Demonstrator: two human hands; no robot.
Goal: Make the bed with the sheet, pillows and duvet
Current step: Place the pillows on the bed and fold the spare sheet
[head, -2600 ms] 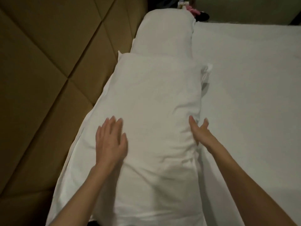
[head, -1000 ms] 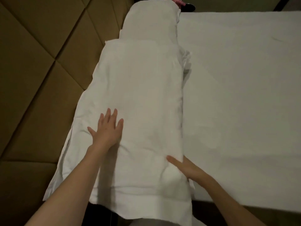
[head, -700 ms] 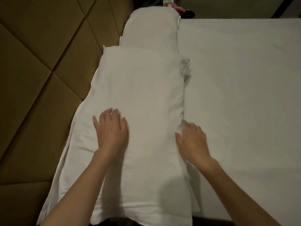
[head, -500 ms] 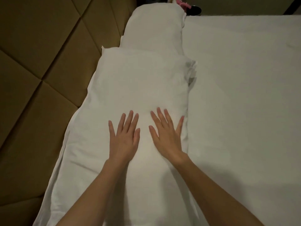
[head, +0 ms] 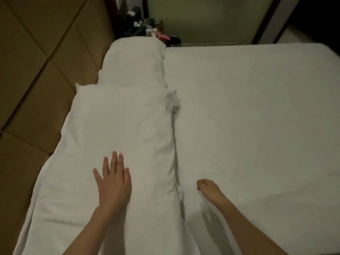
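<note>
Two white pillows lie end to end along the padded headboard. The near pillow [head: 121,129] fills the lower left; the far pillow [head: 133,61] sits beyond it. My left hand [head: 114,179] rests flat on the near pillow, fingers straight. My right hand [head: 207,188] hovers over or on the white sheet [head: 257,116] just right of the pillow, fingers curled under and holding nothing. The sheet lies smooth across the mattress. No duvet is in view.
The tan padded headboard [head: 36,70] runs along the left. A dark bedside table [head: 143,28] with small items and a pink object stands beyond the far pillow. A wall and a dark door frame [head: 265,21] lie past the bed's far edge.
My right hand left the near pillow and moved right and down onto the sheet side, fingers curling. The left hand stayed flat on the pillow. The view lifted to show more of the bed.
</note>
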